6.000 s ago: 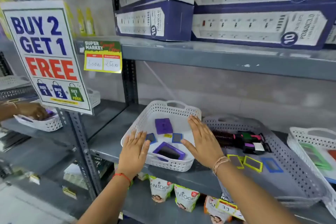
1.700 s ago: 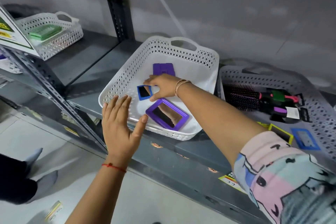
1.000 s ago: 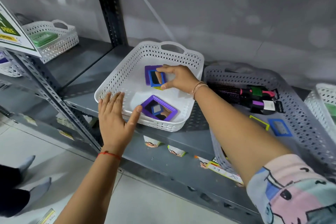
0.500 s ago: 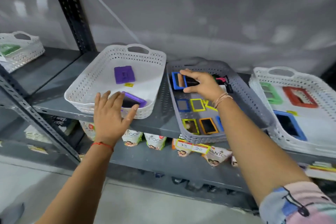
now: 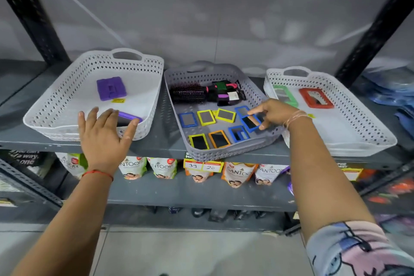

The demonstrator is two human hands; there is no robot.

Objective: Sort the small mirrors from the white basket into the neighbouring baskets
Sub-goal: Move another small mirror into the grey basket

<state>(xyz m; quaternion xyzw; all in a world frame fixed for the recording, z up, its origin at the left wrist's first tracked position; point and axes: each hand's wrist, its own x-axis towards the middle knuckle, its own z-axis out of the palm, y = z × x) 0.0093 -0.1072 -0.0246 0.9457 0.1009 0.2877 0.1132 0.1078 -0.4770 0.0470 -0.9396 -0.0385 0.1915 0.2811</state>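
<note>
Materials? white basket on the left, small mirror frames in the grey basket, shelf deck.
White basket: looks like moulded plastic, matte; perforated walls and a cut-out handle.
Small mirror frames: probably plastic, solid bright colours, around dark reflective glass or film; cannot tell which.
Shelf deck: likely painted grey metal, judging by the perforated uprights.

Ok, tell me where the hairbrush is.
The hairbrush lies at the back of the grey basket in the middle of the shelf, behind the rows of small mirrors.

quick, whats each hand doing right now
Left hand: open, fingers spread, resting on the white basket front rim.
Right hand: closed on a small blue mirror over the grey basket.
</note>
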